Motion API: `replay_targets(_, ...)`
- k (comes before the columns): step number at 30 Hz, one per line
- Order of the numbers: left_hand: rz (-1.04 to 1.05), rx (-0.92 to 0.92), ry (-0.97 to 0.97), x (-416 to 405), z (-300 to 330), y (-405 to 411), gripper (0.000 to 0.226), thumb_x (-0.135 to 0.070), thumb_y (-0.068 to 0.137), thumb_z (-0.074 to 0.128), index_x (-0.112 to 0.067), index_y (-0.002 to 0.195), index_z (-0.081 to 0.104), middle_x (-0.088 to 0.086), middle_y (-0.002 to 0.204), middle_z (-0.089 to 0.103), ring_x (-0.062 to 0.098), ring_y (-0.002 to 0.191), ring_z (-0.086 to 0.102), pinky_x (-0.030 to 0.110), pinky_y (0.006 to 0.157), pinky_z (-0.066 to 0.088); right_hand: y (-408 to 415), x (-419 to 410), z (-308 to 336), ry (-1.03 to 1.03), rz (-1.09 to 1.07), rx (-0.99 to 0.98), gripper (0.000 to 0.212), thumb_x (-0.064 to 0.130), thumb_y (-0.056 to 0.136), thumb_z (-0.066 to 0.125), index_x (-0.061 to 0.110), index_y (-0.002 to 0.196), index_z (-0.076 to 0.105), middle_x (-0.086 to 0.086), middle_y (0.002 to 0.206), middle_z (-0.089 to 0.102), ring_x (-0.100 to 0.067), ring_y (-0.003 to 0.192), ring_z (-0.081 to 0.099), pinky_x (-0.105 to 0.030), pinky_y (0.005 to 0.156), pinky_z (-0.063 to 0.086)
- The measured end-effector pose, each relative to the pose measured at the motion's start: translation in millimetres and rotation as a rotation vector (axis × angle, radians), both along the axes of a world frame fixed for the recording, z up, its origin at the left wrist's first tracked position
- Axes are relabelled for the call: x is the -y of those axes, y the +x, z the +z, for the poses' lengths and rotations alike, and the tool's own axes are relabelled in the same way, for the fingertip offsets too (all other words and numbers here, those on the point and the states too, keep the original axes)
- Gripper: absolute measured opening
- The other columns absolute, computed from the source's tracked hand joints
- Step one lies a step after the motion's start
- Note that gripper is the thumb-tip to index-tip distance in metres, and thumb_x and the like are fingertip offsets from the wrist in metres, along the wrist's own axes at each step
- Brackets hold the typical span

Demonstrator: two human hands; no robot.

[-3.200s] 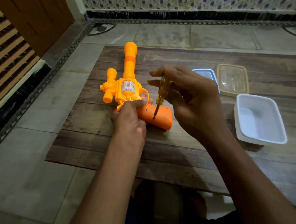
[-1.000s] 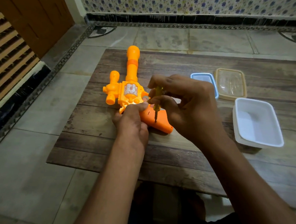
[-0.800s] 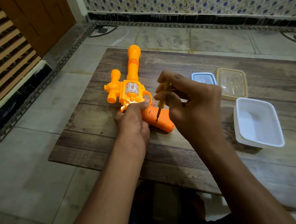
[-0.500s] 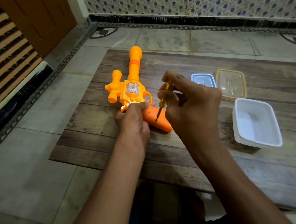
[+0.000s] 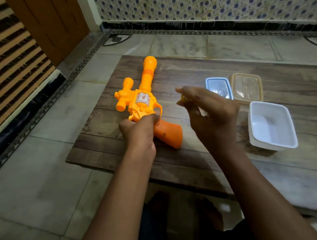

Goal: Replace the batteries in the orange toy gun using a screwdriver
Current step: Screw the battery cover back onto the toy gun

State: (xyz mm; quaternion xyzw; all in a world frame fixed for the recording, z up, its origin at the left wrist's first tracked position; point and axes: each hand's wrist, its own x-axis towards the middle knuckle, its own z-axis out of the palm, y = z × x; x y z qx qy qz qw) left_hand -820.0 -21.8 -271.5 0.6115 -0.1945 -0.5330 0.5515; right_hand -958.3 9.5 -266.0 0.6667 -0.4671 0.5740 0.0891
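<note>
On the wooden board (image 5: 188, 159), I see the orange toy gun (image 5: 145, 104) lying flat, barrel pointing away, grip nearest me. My left hand (image 5: 140, 133) is clamped on its grip. My right hand (image 5: 209, 112), blurred, hovers right of the gun, fingers pinching the screwdriver (image 5: 183, 98), I judge.

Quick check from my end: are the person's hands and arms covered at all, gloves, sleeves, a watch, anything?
No. Both the left hand and the right hand are bare, with no gloves. No rings, watch or bands show on the wrists. Both forearms are bare right down to the bottom edge of the head view, so no sleeve shows. The right hand is motion-blurred, so small details on its fingers cannot be made out.
</note>
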Motion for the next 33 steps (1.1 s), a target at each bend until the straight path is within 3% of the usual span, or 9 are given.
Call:
replay_targets(3,-0.042,0.163,0.009,0,-6,11,0.033,0.002,0.073,0.089,-0.016,0.080,0.063,-0.001,0.079,0.070,0.017,0.071,0.069,0.027,0.067,0.054,0,17,-16,0.052,0.057,-0.095,0.013,-0.012,0.087,0.073,-0.003,0.095,0.079,-0.013,0.109,0.078,-0.022,0.089,0.077,-0.026,0.081,0.061)
replay_targets(8,-0.086,0.349,-0.039,2,-11,27,0.036,-0.013,0.070,0.096,-0.009,0.101,0.077,0.001,0.087,0.076,0.014,0.072,0.070,0.021,0.061,0.047,-6,41,-44,0.174,0.113,-0.229,0.018,-0.014,0.084,0.068,-0.002,0.093,0.079,-0.017,0.105,0.078,-0.032,0.093,0.077,-0.046,0.075,0.064)
replay_targets(15,-0.082,0.532,0.016,3,-12,28,0.050,-0.038,0.058,0.098,-0.028,0.095,0.065,0.009,0.112,0.076,0.034,0.102,0.073,0.050,0.093,0.061,-2,46,-55,0.423,0.198,-0.428,0.020,-0.006,0.077,0.070,0.000,0.093,0.079,-0.021,0.105,0.075,-0.038,0.092,0.075,-0.053,0.071,0.063)
replay_targets(18,-0.074,0.555,0.058,0,-8,26,0.069,-0.045,0.054,0.096,-0.024,0.113,0.067,0.012,0.125,0.068,0.037,0.113,0.067,0.056,0.096,0.059,0,47,-54,0.481,0.199,-0.457,0.022,-0.003,0.080,0.066,0.001,0.096,0.079,-0.020,0.110,0.074,-0.039,0.098,0.074,-0.054,0.074,0.062)
replay_targets(22,-0.026,0.566,0.045,3,-16,25,0.085,-0.065,0.029,0.078,-0.027,0.104,0.071,0.012,0.118,0.070,0.038,0.106,0.069,0.056,0.089,0.062,1,46,-52,0.540,0.205,-0.495,0.023,-0.004,0.079,0.065,-0.001,0.097,0.078,-0.022,0.112,0.073,-0.040,0.104,0.071,-0.054,0.079,0.061)
replay_targets(26,0.002,0.606,0.111,-2,-4,21,0.054,-0.032,0.069,0.093,-0.016,0.115,0.071,0.018,0.138,0.048,0.039,0.121,0.053,0.055,0.096,0.058,2,45,-49,0.562,0.222,-0.496,0.027,-0.012,0.071,0.069,-0.003,0.095,0.078,-0.023,0.109,0.073,-0.040,0.101,0.072,-0.053,0.080,0.062)
replay_targets(28,0.027,0.588,0.084,-4,-6,19,0.056,-0.021,0.079,0.090,-0.013,0.129,0.067,0.016,0.144,0.040,0.037,0.130,0.045,0.048,0.096,0.056,1,45,-48,0.555,0.216,-0.459,0.031,-0.013,0.070,0.068,-0.002,0.098,0.078,-0.022,0.109,0.074,-0.040,0.100,0.073,-0.052,0.082,0.062)
replay_targets(31,0.053,0.627,-0.095,-8,-4,16,0.063,-0.015,0.085,0.086,-0.010,0.142,0.060,0.010,0.141,0.045,0.030,0.134,0.048,0.029,0.089,0.045,-2,43,-42,0.519,0.149,-0.333,0.041,-0.017,0.069,0.068,0.000,0.105,0.078,-0.020,0.112,0.075,-0.037,0.100,0.074,-0.049,0.085,0.062)
replay_targets(33,0.055,0.682,-0.265,-11,-2,10,0.054,-0.012,0.087,0.084,-0.009,0.137,0.064,0.002,0.132,0.048,0.021,0.123,0.058,0.018,0.088,0.045,-7,38,-32,0.477,0.060,-0.253,0.046,-0.023,0.070,0.064,0.001,0.106,0.078,-0.017,0.111,0.076,-0.034,0.098,0.075,-0.046,0.084,0.063)
